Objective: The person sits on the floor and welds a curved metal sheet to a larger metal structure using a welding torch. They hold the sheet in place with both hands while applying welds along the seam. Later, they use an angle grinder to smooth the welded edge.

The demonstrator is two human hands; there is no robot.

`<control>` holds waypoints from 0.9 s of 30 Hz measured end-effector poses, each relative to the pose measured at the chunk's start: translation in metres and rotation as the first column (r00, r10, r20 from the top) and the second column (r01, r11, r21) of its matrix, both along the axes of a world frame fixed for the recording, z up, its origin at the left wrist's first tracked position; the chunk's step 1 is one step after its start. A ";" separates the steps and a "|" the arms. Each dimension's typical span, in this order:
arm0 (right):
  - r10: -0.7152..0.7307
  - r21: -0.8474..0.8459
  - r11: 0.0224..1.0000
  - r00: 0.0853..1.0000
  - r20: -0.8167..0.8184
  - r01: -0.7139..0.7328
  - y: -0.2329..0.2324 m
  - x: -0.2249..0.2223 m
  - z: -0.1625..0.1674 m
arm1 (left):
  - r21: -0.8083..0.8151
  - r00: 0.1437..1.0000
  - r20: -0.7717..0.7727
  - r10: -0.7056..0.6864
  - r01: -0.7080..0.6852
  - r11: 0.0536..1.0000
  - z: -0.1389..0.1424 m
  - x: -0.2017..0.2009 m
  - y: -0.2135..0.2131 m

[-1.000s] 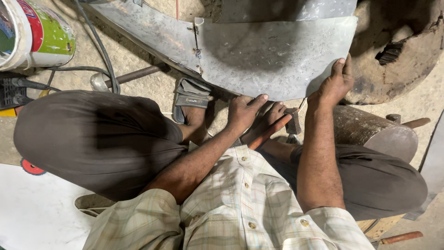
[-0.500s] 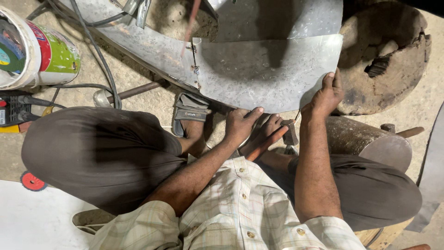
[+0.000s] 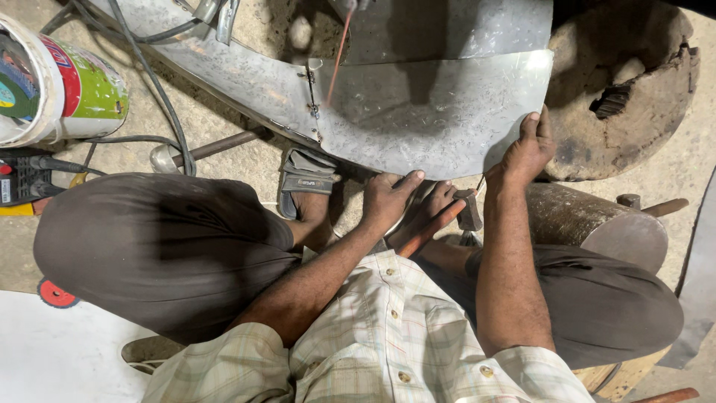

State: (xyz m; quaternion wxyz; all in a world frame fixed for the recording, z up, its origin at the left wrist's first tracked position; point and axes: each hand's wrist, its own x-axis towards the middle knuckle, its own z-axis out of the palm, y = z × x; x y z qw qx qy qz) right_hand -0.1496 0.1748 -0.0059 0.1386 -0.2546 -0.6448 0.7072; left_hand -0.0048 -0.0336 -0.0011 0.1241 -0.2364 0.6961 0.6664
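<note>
A curved, shiny metal sheet (image 3: 440, 112) lies across the floor in front of my crossed legs. It is riveted to a longer strip (image 3: 246, 82) that runs off to the upper left. My right hand (image 3: 526, 149) grips the sheet's right edge, thumb on top. My left hand (image 3: 388, 198) holds its lower edge, fingers curled under and thumb along the rim. A hammer (image 3: 447, 220) with a reddish wooden handle rests just right of my left hand, beside my bare foot (image 3: 436, 198). Neither hand touches it.
A paint bucket (image 3: 52, 82), black cables (image 3: 160, 104) and a power tool (image 3: 22, 179) are at the left. A sandal (image 3: 306, 175) lies under the sheet. A rusty round block (image 3: 619, 89) and a steel cylinder (image 3: 597, 224) stand at the right, and a white board (image 3: 45, 351) at the lower left.
The sheet and both hands sit a little lower in view than a second ago. My right hand has slid slightly down the right edge. Both hands keep their hold.
</note>
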 end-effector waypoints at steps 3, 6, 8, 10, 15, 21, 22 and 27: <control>0.010 -0.021 1.000 1.000 -0.014 -0.010 -0.002 0.001 0.002 | 0.000 1.000 0.026 -0.009 0.009 1.000 -0.001 0.000 -0.001; 0.012 -0.039 0.999 1.000 -0.027 -0.013 -0.002 0.003 0.002 | -0.005 1.000 0.000 0.003 -0.003 1.000 -0.001 0.001 -0.001; 0.024 -0.035 0.999 0.999 -0.036 -0.025 -0.002 0.005 0.001 | -0.021 0.999 0.024 -0.023 0.023 1.000 -0.001 0.003 -0.001; 0.015 -0.039 0.999 1.000 -0.027 -0.016 -0.001 0.005 0.001 | -0.026 1.000 0.004 -0.020 0.020 0.999 -0.001 0.004 -0.001; 0.032 -0.048 0.998 0.999 -0.037 -0.034 0.001 0.004 -0.001 | -0.006 1.000 -0.006 -0.004 0.004 1.000 -0.002 0.004 0.000; 0.014 -0.006 1.000 1.000 -0.002 -0.014 0.006 0.005 -0.008 | -0.008 0.998 0.051 -0.025 0.025 1.000 -0.003 0.005 0.000; 0.006 0.035 0.999 1.000 0.009 -0.007 0.007 0.005 -0.008 | -0.005 1.000 -0.020 0.000 0.000 1.000 -0.003 0.005 0.000; -0.001 0.108 0.994 0.999 0.054 -0.005 0.008 0.004 -0.006 | 0.001 1.000 -0.014 0.002 -0.002 1.000 -0.001 0.005 0.000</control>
